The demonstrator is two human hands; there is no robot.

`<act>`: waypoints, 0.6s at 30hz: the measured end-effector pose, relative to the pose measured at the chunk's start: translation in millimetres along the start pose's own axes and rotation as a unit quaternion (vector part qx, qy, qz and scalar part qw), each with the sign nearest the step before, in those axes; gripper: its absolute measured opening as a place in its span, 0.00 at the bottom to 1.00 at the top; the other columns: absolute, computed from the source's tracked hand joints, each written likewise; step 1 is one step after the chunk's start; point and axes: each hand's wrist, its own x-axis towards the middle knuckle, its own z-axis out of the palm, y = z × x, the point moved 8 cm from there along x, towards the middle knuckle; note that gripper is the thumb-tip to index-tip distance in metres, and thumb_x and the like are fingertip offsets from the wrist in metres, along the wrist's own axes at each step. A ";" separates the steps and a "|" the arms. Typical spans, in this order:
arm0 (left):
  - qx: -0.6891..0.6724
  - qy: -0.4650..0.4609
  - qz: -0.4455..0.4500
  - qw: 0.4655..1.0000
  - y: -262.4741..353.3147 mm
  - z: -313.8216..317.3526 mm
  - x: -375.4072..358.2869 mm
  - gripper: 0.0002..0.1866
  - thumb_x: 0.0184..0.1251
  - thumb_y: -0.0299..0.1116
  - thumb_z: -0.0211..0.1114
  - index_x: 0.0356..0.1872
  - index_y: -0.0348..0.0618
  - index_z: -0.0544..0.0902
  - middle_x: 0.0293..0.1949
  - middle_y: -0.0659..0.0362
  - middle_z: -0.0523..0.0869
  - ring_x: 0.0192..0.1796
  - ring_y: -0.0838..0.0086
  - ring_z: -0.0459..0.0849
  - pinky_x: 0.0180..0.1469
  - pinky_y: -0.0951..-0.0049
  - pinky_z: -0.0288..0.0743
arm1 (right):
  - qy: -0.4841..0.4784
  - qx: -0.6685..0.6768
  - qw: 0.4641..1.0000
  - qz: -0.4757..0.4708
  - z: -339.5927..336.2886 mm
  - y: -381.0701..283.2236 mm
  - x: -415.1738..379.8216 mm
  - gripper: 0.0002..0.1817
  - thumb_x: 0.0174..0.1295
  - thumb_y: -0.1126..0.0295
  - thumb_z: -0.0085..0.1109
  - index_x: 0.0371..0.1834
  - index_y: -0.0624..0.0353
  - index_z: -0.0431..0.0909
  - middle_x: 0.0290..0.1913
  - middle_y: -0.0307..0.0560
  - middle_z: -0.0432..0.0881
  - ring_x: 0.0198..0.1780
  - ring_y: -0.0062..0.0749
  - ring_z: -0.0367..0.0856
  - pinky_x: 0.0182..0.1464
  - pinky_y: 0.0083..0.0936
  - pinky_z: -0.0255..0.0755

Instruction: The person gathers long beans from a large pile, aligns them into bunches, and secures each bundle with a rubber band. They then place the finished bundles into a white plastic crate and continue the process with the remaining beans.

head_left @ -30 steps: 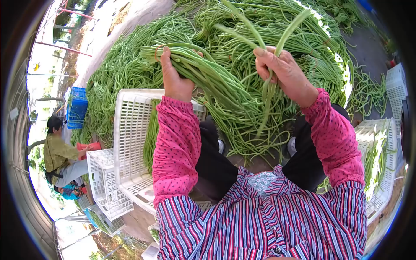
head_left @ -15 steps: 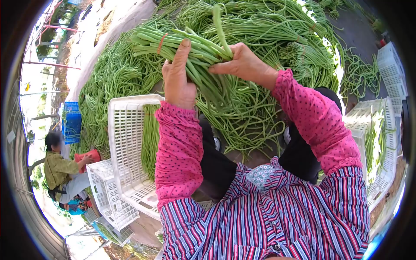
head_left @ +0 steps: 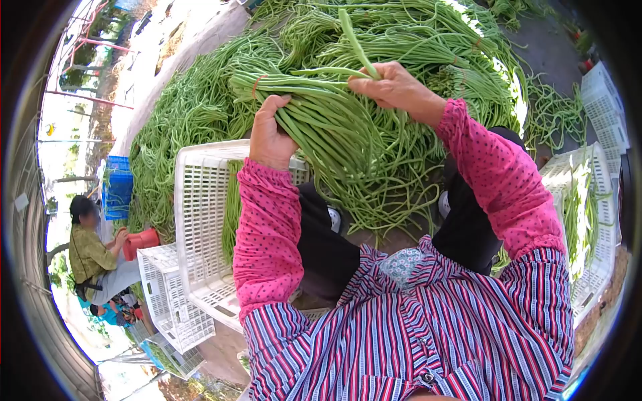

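Observation:
A bundle of long green beans [head_left: 328, 117], with a red band [head_left: 257, 85] near its left end, lies in my left hand [head_left: 273, 134]. The left thumb presses on top of the bundle and the other fingers are hidden beneath it. My right hand [head_left: 398, 90] pinches a bean or two at the right of the bundle; one thick bean [head_left: 356, 41] sticks up from the fingers and a thinner one reaches left over the bundle. Below and behind both hands spreads a large heap of loose beans [head_left: 180, 113].
White crates stand left [head_left: 194, 220] and right [head_left: 598, 220] of my legs, with beans in them. More white crates [head_left: 170, 301] and a blue crate [head_left: 117, 190] are at the left. There a seated person [head_left: 90, 250] holds a red container [head_left: 140, 242]. Banded bundles lie on the heap.
My right hand has moved up and right, away from the bundle, with the upright bean. The bundle has shifted right and its free ends have fanned out. The other person's red container is tilted differently.

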 end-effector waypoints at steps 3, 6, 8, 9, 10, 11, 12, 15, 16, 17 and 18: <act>-0.017 -0.001 0.020 1.000 5.2 -1.2 -12.2 0.14 0.60 0.25 0.54 0.46 0.33 0.77 0.45 0.48 0.83 0.48 0.56 0.82 0.56 0.54 0.75 | 0.071 0.015 0.997 -0.018 -40.6 -28.6 -28.2 0.16 0.69 0.56 0.52 0.36 0.59 0.80 0.15 0.26 0.61 0.15 0.11 0.53 0.18 0.14 0.46; -0.010 -0.009 0.038 0.999 12.1 4.9 -21.4 0.14 0.59 0.25 0.53 0.46 0.33 0.77 0.45 0.47 0.83 0.48 0.55 0.82 0.56 0.54 0.75 | 0.192 -0.034 0.978 -0.070 -102.0 -75.8 -68.0 0.16 0.70 0.58 0.49 0.40 0.60 0.79 0.15 0.26 0.58 0.16 0.10 0.51 0.18 0.14 0.44; 0.015 -0.011 0.062 0.998 18.7 7.6 -26.2 0.13 0.59 0.26 0.53 0.44 0.33 0.77 0.44 0.48 0.83 0.47 0.56 0.82 0.55 0.54 0.75 | 0.272 -0.129 0.950 -0.083 -140.3 -128.6 -106.6 0.12 0.65 0.64 0.54 0.39 0.63 0.79 0.20 0.34 0.70 0.19 0.15 0.64 0.21 0.16 0.58; 0.014 -0.015 0.065 0.998 21.3 9.3 -25.8 0.13 0.59 0.26 0.53 0.44 0.33 0.77 0.44 0.48 0.83 0.47 0.56 0.82 0.55 0.54 0.75 | 0.348 -0.218 0.907 -0.093 -163.4 -161.0 -131.4 0.09 0.61 0.70 0.58 0.37 0.65 0.80 0.26 0.42 0.82 0.22 0.21 0.78 0.24 0.17 0.72; 0.009 -0.012 0.069 0.998 24.2 10.0 -25.4 0.12 0.59 0.26 0.53 0.43 0.33 0.77 0.43 0.48 0.83 0.46 0.56 0.82 0.54 0.55 0.76 | 0.361 -0.280 0.881 -0.127 -178.6 -191.6 -152.3 0.13 0.63 0.67 0.57 0.38 0.69 0.80 0.28 0.46 0.82 0.23 0.26 0.75 0.25 0.23 0.69; 0.005 -0.009 0.073 0.997 27.0 11.0 -26.2 0.12 0.59 0.26 0.54 0.43 0.34 0.78 0.42 0.49 0.84 0.45 0.57 0.83 0.54 0.55 0.76 | 0.372 -0.339 0.849 -0.161 -198.2 -218.4 -174.9 0.17 0.65 0.64 0.57 0.38 0.73 0.80 0.30 0.50 0.82 0.23 0.31 0.72 0.26 0.28 0.66; 0.002 -0.005 0.078 0.997 28.8 16.8 -28.8 0.11 0.59 0.26 0.54 0.41 0.34 0.78 0.40 0.50 0.84 0.43 0.57 0.83 0.52 0.55 0.76 | 0.347 -0.408 0.803 -0.261 -236.7 -238.6 -208.6 0.17 0.64 0.62 0.55 0.44 0.69 0.78 0.32 0.47 0.82 0.30 0.32 0.77 0.31 0.29 0.69; -0.003 -0.033 0.103 0.994 32.1 37.1 -36.7 0.10 0.59 0.27 0.55 0.40 0.35 0.78 0.40 0.51 0.84 0.42 0.57 0.83 0.52 0.55 0.76 | 0.514 -0.484 0.669 -0.235 -238.8 -322.7 -287.6 0.16 0.63 0.65 0.60 0.35 0.74 0.80 0.28 0.48 0.81 0.22 0.28 0.70 0.23 0.27 0.63; 0.000 -0.037 0.106 0.994 32.4 40.7 -36.0 0.10 0.58 0.27 0.55 0.40 0.34 0.78 0.39 0.50 0.84 0.42 0.56 0.83 0.52 0.54 0.76 | 0.513 -0.539 0.616 -0.261 -260.4 -341.0 -313.6 0.18 0.64 0.64 0.60 0.34 0.76 0.80 0.27 0.49 0.81 0.22 0.27 0.69 0.23 0.28 0.63; -0.001 -0.039 0.105 0.994 31.0 45.5 -37.4 0.10 0.58 0.27 0.55 0.40 0.34 0.78 0.39 0.50 0.84 0.42 0.56 0.83 0.52 0.54 0.76 | 0.514 -0.589 0.554 -0.286 -281.6 -358.2 -339.9 0.20 0.64 0.63 0.60 0.33 0.78 0.79 0.26 0.51 0.80 0.22 0.27 0.68 0.23 0.29 0.63; 0.003 -0.039 0.097 0.994 29.1 50.5 -39.0 0.11 0.59 0.27 0.55 0.40 0.33 0.78 0.39 0.49 0.84 0.43 0.56 0.82 0.52 0.54 0.76 | 0.591 -0.593 0.517 -0.179 -265.9 -362.2 -360.8 0.22 0.66 0.61 0.56 0.34 0.77 0.79 0.28 0.57 0.81 0.22 0.36 0.72 0.26 0.35 0.66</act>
